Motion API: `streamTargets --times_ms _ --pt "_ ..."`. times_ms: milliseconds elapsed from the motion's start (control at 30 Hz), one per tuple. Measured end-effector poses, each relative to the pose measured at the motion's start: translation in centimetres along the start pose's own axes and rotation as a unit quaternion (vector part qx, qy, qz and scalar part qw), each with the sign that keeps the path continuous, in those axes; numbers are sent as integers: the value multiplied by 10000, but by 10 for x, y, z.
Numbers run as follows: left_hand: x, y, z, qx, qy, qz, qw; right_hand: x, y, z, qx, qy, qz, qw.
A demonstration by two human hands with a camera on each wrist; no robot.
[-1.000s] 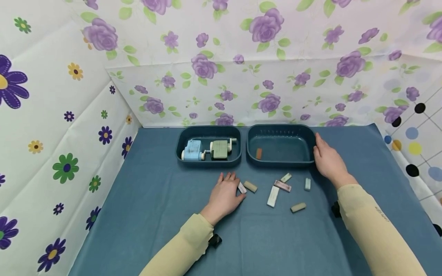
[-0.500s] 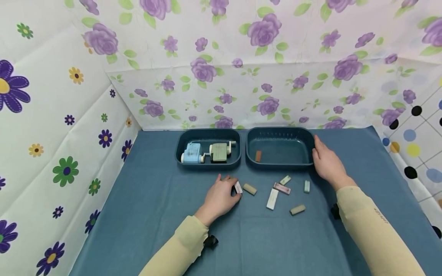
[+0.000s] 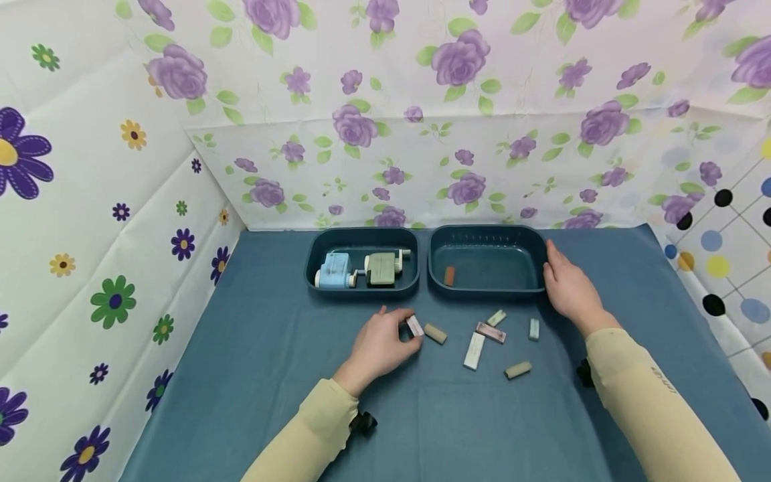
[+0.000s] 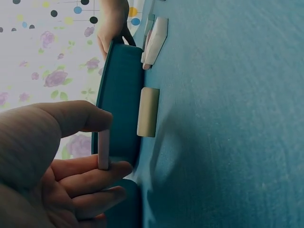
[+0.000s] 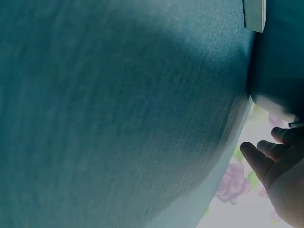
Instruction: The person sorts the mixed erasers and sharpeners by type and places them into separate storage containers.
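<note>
Pale pink in the head view, a block [image 3: 414, 326] slants left and short of the right tray [image 3: 488, 294], blue cloth [image 3: 271, 335] beneath, flowered wall [image 3: 415, 161] beyond. Left wrist: the left hand [image 4: 50, 180] pinches it lengthwise (tan block [image 4: 148, 112] nearby). Right wrist: the right hand [image 5: 285, 178], fingers straight, beside that tray.

Bright and evenly lit in the head view, mostly sharp, with a soft shadow on the cloth [image 3: 415, 422] beside the right sleeve [image 3: 635, 375]. Dim and bluish in the 2 wrist views. Blurred at the tray [image 5: 280, 61] and broadly shadowed across the cloth in the right one.
</note>
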State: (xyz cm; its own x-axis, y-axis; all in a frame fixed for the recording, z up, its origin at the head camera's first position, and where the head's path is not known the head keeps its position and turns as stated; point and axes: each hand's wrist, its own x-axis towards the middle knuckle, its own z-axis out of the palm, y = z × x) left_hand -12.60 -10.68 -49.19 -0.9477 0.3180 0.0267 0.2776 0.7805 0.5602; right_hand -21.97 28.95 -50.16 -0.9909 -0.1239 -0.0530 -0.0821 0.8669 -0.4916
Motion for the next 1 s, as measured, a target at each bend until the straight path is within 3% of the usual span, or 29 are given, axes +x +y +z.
streamTargets --times_ms 567,1000 --pt "0 2 6 -377 -23 -29 9993 0 0 0 113 17 17 9999" --pt "0 6 8 -800 150 202 9965 0 -1 1 38 58 79 9999"
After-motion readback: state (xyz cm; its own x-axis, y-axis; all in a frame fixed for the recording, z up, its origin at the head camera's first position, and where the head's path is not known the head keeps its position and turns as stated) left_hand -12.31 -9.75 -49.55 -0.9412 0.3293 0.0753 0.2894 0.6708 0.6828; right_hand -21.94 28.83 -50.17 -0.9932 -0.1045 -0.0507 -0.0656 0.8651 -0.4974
